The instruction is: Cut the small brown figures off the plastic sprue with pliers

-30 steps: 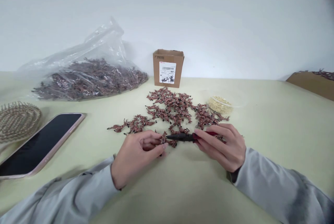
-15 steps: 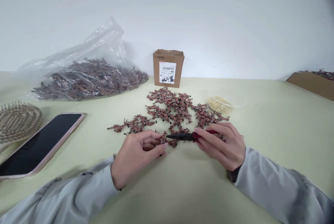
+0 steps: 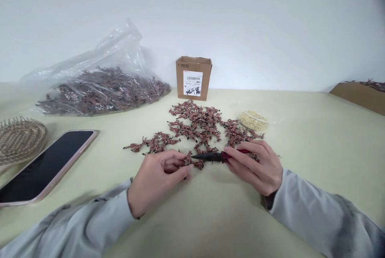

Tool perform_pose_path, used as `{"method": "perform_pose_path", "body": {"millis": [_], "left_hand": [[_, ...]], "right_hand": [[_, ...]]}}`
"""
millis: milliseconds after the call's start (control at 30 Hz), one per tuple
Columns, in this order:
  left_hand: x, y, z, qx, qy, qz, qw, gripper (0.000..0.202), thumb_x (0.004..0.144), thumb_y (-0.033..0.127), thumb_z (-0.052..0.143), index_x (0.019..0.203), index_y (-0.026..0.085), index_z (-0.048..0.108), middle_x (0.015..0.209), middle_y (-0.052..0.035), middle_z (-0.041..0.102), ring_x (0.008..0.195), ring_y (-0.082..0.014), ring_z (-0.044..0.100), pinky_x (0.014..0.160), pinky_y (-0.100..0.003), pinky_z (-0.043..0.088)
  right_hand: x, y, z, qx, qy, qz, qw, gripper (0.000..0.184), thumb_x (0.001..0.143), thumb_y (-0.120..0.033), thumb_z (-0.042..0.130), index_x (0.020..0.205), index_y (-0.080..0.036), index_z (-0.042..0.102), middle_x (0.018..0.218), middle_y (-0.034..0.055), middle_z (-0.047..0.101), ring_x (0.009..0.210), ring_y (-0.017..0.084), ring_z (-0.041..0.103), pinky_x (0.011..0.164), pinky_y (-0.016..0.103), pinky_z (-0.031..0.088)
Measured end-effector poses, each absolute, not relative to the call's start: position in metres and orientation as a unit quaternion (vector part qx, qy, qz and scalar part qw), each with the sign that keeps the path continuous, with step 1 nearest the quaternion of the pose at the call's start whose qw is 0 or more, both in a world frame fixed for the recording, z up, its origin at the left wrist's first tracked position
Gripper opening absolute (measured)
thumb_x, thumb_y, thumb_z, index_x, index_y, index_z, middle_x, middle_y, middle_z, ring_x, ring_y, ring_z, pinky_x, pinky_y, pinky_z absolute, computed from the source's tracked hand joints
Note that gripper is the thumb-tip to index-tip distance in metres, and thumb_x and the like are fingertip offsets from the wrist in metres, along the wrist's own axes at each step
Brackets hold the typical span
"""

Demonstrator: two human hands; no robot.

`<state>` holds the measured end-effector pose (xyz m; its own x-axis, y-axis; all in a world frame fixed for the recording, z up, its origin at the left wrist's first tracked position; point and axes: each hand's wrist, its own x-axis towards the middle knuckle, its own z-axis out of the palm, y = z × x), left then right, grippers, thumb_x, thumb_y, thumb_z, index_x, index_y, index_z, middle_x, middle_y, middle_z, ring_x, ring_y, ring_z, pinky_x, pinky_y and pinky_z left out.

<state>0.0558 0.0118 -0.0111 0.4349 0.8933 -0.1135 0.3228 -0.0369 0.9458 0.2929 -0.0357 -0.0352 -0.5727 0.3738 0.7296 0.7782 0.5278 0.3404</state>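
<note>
Left hand (image 3: 158, 177) pinches a figurine (image 3: 188, 159), right hand (image 3: 261, 166) clasps pliers (image 3: 210, 157), both things partly hidden.

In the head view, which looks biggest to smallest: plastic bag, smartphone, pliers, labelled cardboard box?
1. Plastic bag
2. Smartphone
3. Labelled cardboard box
4. Pliers, handles partly hidden

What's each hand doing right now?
Left hand: closed, pinching a small brown figurine.
Right hand: closed around red-handled pliers, tips at the figurine.
</note>
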Motion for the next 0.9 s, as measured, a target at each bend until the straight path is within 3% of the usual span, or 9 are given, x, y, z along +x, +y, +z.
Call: {"method": "perform_pose_path", "body": {"millis": [533, 900], "left_hand": [[0.053, 0.013, -0.014, 0.711, 0.437, 0.266, 0.483, 0.016, 0.067, 0.028, 0.06, 0.077, 0.016, 0.056, 0.073, -0.0038, 0.068, 0.069, -0.0184, 0.065, 0.065, -0.027, 0.052], [0.047, 0.009, -0.022, 0.794, 0.387, 0.318, 0.344, 0.005, 0.072, 0.023, 0.054, 0.075, 0.021, 0.058, 0.069, 0.001, 0.067, 0.061, -0.014, 0.063, 0.059, -0.021, 0.051]], "right_hand": [[0.292, -0.034, -0.032, -0.311, -0.837, -0.333, 0.303, 0.013, 0.065, -0.01, 0.066, 0.075, -0.015, 0.061, 0.094, 0.0075, 0.065, 0.088, 0.025, 0.054, 0.059, 0.037, 0.046], [0.283, -0.047, -0.021, -0.377, -0.848, -0.118, 0.352, 0.021, 0.066, -0.009, 0.063, 0.087, -0.013, 0.06, 0.094, 0.0084, 0.064, 0.086, 0.021, 0.051, 0.07, 0.038, 0.049]]}}
